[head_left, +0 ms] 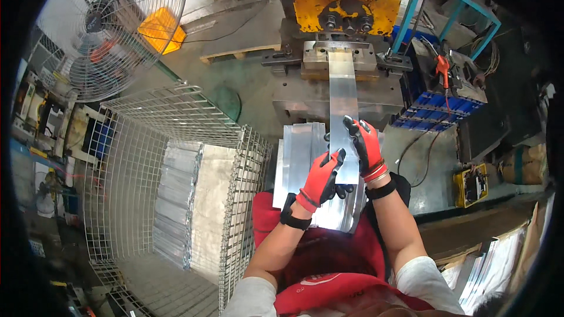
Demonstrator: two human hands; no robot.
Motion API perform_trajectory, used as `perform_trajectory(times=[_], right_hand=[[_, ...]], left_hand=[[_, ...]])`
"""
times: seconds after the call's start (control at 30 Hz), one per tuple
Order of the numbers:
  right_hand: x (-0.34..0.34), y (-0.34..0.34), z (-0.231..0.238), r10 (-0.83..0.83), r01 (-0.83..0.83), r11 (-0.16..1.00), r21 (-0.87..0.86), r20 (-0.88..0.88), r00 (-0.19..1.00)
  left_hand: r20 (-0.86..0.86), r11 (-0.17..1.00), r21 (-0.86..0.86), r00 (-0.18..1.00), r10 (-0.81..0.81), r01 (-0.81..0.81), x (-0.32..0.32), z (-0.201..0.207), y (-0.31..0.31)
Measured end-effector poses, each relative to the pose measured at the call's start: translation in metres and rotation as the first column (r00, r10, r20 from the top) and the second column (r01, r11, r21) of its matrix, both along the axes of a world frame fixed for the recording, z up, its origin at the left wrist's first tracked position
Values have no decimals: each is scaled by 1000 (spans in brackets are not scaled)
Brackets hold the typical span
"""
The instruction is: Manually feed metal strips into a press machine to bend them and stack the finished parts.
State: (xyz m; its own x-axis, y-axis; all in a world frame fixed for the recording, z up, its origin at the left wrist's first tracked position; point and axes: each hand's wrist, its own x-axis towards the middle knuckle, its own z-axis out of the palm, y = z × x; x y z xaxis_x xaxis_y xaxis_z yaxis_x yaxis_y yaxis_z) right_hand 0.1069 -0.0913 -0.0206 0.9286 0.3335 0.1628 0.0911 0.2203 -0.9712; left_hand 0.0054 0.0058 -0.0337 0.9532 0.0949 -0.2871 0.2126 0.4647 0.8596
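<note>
While both gloved hands pinch the metal strip (pixel 343 103), its far end in the press die (pixel 339 53) | left hand (pixel 320 179) grips near end, right hand (pixel 365 147) clamps right edge | risk: strip skews if I push unevenly, fingers near die.

A grey concrete floor (pixel 247 35) is seen beyond the hands. To their left a wire mesh cage (pixel 126 182) and a large standing fan (pixel 111 23) are placed. A blue crate (pixel 435 108) and cluttered shelving are seen to their right.
</note>
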Motion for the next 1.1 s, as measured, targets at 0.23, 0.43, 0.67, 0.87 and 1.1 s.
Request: perform_trajectory(times=[0.23,0.43,0.67,0.87,1.1], right_hand=[[14,-7,-23,1,41,994,-98,402,916],[14,-8,-12,107,-115,992,-58,-122,987],[-2,-9,0,83,-85,996,35,73,994],[-26,-37,39,200,-187,974,130,-91,976],[-42,-78,70,14,33,979,-202,225,974]], left_hand=[[25,996,-63,997,67,-65,1,3,-7],[142,997,83,990,-7,-4,5,-14,1],[121,996,-93,993,4,7,-5,8,-5],[131,997,10,989,71,-73,-10,15,-10],[163,990,-101,980,113,-98,-19,35,-22]])
